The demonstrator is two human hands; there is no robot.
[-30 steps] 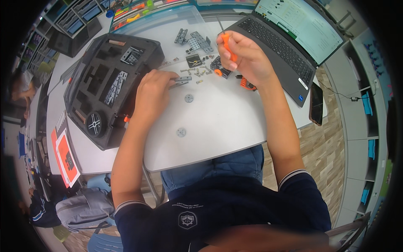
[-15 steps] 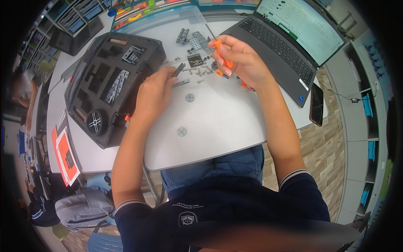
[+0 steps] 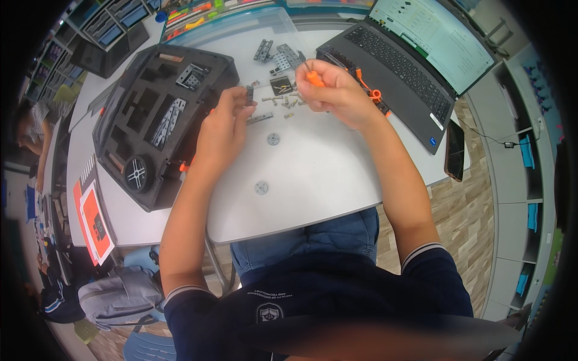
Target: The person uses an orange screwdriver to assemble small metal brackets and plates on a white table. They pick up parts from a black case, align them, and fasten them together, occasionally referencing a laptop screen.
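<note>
My right hand [image 3: 338, 95] is closed round the orange handle of a screwdriver [image 3: 314, 78], whose dark shaft points up and away. To its left, my left hand [image 3: 224, 126] pinches a small grey metal piece [image 3: 250, 94] between thumb and fingers, partly covered by them. Between the hands lie several loose screws [image 3: 285, 102], a small black tray [image 3: 280, 85] with bits in it, and a grey metal bar [image 3: 260, 118]. Closer to me are two round grey discs, one upper [image 3: 273, 139] and one lower [image 3: 261, 188]. Perforated metal plates [image 3: 286, 57] lie beyond.
An open black case [image 3: 123, 174] with foam slots, metal parts and a wheel [image 3: 138, 174] stands at the left. An open laptop [image 3: 394, 66] fills the right, with an orange-and-black part [image 3: 376, 94] against its front side. A phone [image 3: 454, 151] lies at the table's right edge.
My right hand has moved slightly left and down with the screwdriver, uncovering the orange-and-black part by the laptop. The metal piece in my left hand has turned more upright.
</note>
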